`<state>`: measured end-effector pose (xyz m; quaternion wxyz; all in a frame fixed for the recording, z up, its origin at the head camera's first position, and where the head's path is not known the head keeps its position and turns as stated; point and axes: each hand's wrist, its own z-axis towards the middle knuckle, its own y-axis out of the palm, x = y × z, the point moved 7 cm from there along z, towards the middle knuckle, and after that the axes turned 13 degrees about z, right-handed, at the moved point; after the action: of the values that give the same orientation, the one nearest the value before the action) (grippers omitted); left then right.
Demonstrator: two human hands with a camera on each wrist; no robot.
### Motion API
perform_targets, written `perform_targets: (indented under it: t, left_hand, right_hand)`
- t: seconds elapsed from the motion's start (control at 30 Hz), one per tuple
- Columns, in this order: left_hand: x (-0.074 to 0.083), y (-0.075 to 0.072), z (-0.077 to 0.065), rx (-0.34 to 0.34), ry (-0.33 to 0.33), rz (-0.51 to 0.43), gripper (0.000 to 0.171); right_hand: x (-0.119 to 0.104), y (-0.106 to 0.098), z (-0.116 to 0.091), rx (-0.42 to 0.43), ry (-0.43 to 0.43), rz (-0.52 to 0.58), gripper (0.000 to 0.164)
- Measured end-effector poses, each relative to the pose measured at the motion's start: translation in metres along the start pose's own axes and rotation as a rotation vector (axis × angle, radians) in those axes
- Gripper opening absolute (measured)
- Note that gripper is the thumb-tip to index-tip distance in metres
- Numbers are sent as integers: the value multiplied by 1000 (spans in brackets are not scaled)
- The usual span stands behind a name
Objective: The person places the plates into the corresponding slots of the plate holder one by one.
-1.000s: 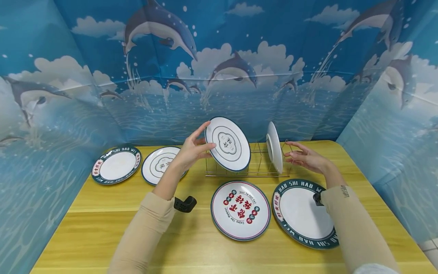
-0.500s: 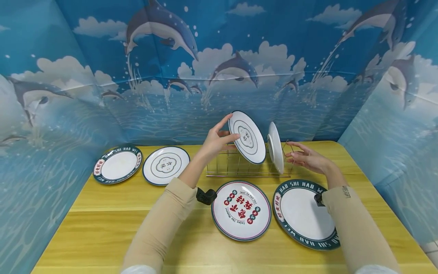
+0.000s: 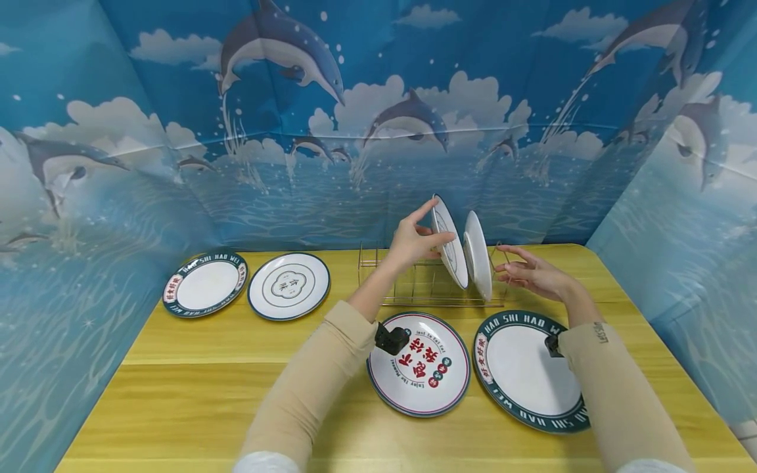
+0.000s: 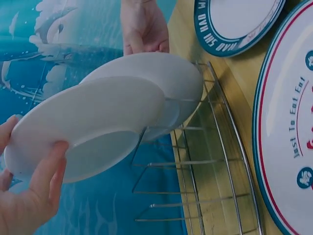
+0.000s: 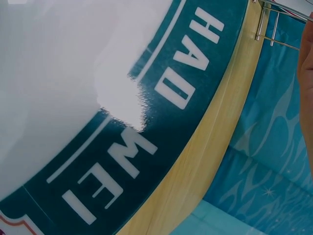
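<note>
My left hand pinches a white plate by its left edge, thumb on the printed face and fingers behind. The plate stands steeply tilted over the wire dish rack. Close on its right, a second white plate stands nearly upright in the rack's right part. In the left wrist view, the held plate overlaps the standing plate, and its lower edge is near the wires. My right hand holds the rack's right end wire; only a sliver of that hand enters the right wrist view.
Flat on the wooden table lie a red-printed plate before the rack and a large green-rimmed plate partly under the right sleeve. At back left are another green-rimmed plate and a blue-rimmed plate. A dolphin-print curtain stands behind.
My left hand has carried the plate rightward along the rack toward the standing plate, turning it from facing me to nearly edge-on. The right hand has stayed at the rack's end.
</note>
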<state>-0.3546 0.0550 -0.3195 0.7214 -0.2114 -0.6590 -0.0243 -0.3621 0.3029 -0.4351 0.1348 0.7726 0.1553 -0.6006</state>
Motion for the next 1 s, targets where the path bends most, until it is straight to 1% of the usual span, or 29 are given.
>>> perform_targets:
  t: [0.27, 0.37, 0.57, 0.87, 1.0]
  left_hand:
    - [2, 19, 2, 31, 45, 134, 69]
    - [-2, 25, 2, 32, 46, 172, 68]
    - [-12, 36, 4, 33, 46, 217, 67]
    - [-19, 45, 3, 90, 108, 344, 64]
    - [-24, 46, 4, 115, 123, 364, 65]
  right_hand:
    - [0, 0, 2, -34, -21, 14, 62]
    - [1, -1, 3, -35, -24, 18, 63]
    - [1, 0, 2, -18, -6, 22, 64]
    - [-4, 2, -1, -33, -19, 19, 63]
    - [-3, 3, -1, -39, -22, 18, 63]
